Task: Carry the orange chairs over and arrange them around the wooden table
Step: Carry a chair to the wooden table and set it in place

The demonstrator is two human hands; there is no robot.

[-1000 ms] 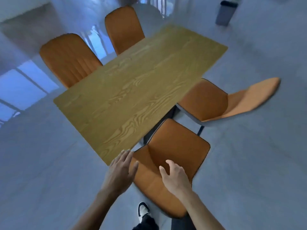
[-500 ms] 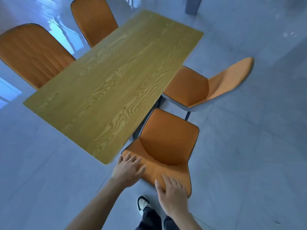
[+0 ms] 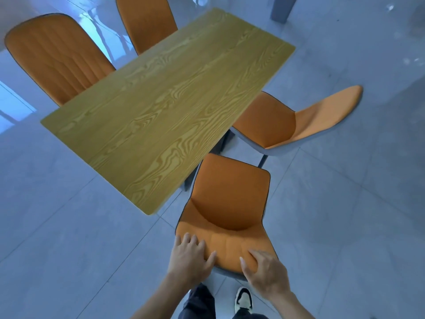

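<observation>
The wooden table (image 3: 161, 100) stands in the middle of the view. One orange chair (image 3: 227, 199) is at its near right corner, seat toward the table and backrest toward me. My left hand (image 3: 188, 256) holds the left part of that backrest's top, fingers bent over it. On the right part, my right hand (image 3: 266, 270) grips with curled fingers and the thumb on the front. A second orange chair (image 3: 276, 120) sits further along the same side. Two more are across the table, a near-left chair (image 3: 55, 56) and a far chair (image 3: 147, 21).
Glossy grey floor tiles (image 3: 69, 226) surround the table. A grey bin (image 3: 282, 10) stands at the top right, beyond the table's far end. My shoe (image 3: 243, 300) and trouser legs are directly behind the held chair.
Both hands moved from hovering over the near chair onto its backrest top and took hold of it. The view shifted back, so the chair now appears further out from the table.
</observation>
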